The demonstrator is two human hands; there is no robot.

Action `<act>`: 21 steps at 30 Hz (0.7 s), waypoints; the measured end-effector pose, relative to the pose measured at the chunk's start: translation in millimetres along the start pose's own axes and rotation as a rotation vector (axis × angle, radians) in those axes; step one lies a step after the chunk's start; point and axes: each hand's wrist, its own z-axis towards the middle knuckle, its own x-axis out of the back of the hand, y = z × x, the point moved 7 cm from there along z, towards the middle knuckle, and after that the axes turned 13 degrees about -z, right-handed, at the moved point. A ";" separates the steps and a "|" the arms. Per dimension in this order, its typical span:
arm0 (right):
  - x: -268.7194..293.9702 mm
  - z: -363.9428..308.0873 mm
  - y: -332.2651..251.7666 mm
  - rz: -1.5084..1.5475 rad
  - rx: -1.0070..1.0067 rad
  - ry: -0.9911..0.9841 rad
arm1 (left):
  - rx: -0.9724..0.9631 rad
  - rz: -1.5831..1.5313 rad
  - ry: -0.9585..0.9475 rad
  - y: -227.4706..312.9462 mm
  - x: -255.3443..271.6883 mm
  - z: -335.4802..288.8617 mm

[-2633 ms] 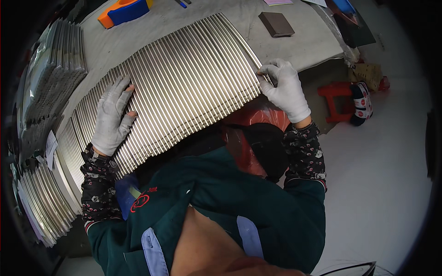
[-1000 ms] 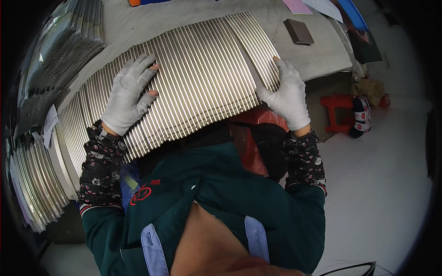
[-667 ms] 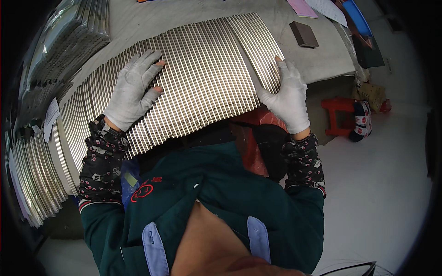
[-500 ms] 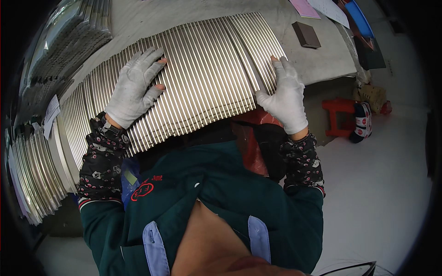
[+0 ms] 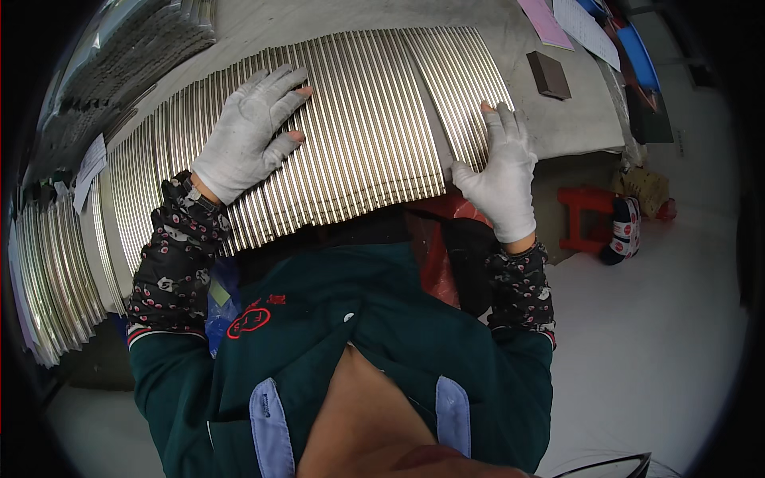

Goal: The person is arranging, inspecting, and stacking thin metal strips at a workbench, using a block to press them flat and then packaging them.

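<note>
A broad row of thin shiny metal rods (image 5: 358, 119) lies side by side on the grey table. At its right end a smaller group of rods (image 5: 458, 76) is set apart by a narrow wedge of bare tabletop. My left hand (image 5: 251, 131), in a white glove with bare thumb and index fingertips, rests flat on the main row with its fingers spread. Against the right edge of the smaller group is my right hand (image 5: 506, 167), gloved the same way. Its fingers reach along that edge, and its thumb is apart from them near the group's close end.
A dark brown block (image 5: 548, 76) sits on the table (image 5: 582, 119) beyond my right hand. Papers (image 5: 546, 22) and a blue tray (image 5: 637, 56) are at the far right. Wrapped bundles of rods (image 5: 56, 271) are stacked on the left. A red stool (image 5: 582, 215) stands lower right.
The whole view has shifted slightly. My left hand has slid a little farther up the rods, and the gap beside the smaller group looks somewhat wider. My right hand stays at that group's edge.
</note>
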 end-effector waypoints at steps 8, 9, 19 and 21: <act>-0.6 1.7 -7.2 0.038 0.023 -0.035 | 0.004 0.005 0.005 1.3 -1.3 0.7; -1.1 -1.0 -5.0 0.038 0.015 -0.023 | 0.007 0.009 0.000 1.8 -2.5 1.3; -2.7 0.6 -24.7 0.087 0.088 -0.053 | 0.039 0.001 0.001 1.3 0.4 -0.5; 0.5 -0.4 -27.4 0.063 0.084 -0.025 | 0.024 0.009 -0.013 2.0 0.0 1.7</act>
